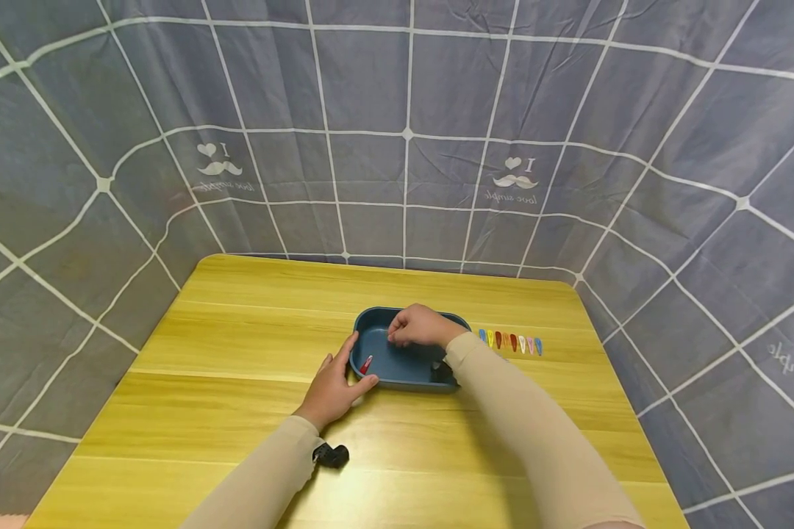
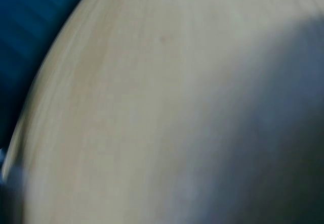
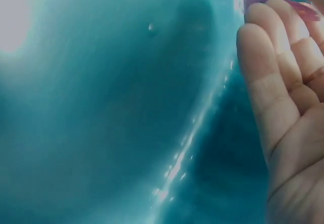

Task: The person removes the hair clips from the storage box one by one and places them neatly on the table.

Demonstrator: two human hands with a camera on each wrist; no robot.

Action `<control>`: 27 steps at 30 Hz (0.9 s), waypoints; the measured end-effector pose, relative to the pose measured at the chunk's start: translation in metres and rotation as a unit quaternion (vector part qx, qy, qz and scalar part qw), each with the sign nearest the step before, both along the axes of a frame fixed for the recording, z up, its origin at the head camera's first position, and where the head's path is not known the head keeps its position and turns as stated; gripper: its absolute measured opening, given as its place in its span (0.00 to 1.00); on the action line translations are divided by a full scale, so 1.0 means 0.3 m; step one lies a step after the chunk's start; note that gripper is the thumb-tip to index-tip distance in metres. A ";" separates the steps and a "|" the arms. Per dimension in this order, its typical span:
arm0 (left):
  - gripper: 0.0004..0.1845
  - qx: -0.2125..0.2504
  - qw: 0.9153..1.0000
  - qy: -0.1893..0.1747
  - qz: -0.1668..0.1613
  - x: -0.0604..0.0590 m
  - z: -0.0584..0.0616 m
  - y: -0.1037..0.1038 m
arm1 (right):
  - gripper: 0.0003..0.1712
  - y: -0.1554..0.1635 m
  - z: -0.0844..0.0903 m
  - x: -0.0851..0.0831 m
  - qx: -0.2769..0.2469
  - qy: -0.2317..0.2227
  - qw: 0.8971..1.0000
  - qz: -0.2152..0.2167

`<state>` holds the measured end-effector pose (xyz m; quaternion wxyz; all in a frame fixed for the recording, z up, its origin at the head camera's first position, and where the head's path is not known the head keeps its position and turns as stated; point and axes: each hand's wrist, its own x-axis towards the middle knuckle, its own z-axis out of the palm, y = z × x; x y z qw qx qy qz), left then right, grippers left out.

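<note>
In the head view a dark blue tray (image 1: 397, 383) stands on the table. My left hand (image 1: 327, 389) lies against its near left corner, fingers extended along the side and thumb on the front rim. My right hand (image 1: 423, 325) is inside the tray, reaching over its right side. In the right wrist view it pinches a pink snap hair clip (image 3: 283, 2) at the fingertips; the thumb is mostly out of frame. A red hair clip (image 1: 366, 364) lies at the tray's left end. The left wrist view is blurred, showing the tray's wall (image 2: 35, 37) but no fingers.
To the right of the tray, several snap hair clips (image 1: 514, 342) of various colours lie in a row on the wooden table (image 1: 238, 345). Grey curtains (image 1: 370, 88) with white grid lines surround the table. A black wrist camera (image 1: 331, 455) sits at the left sleeve.
</note>
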<state>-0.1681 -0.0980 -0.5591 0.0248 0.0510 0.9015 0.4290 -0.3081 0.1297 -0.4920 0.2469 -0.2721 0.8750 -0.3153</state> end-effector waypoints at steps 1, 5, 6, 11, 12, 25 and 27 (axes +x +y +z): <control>0.51 0.000 1.000 0.000 0.000 0.000 0.000 0.000 | 0.09 0.005 0.002 0.000 -0.001 0.000 1.000 -0.005; 0.52 0.000 1.000 -0.006 0.000 -0.003 0.004 0.001 | 0.11 0.023 0.010 0.000 -0.015 0.001 1.000 -0.022; 0.52 0.001 1.000 -0.008 -0.001 -0.003 0.005 0.001 | 0.10 0.028 0.013 0.001 -0.023 -0.001 0.999 -0.027; 0.52 -0.003 1.000 -0.013 -0.001 -0.007 0.005 0.002 | 0.14 0.058 0.042 0.006 -0.062 0.005 0.996 -0.057; 0.52 -0.003 1.000 -0.012 -0.001 -0.007 0.005 0.001 | 0.17 0.064 0.049 0.007 -0.068 0.005 0.996 -0.064; 0.52 -0.003 1.000 -0.009 0.003 0.000 0.005 0.000 | 0.19 0.163 0.092 0.015 -0.134 -0.016 0.979 -0.153; 0.53 -0.007 1.000 -0.011 0.002 0.000 0.006 -0.001 | 0.19 0.175 0.092 0.015 -0.154 -0.021 0.975 -0.160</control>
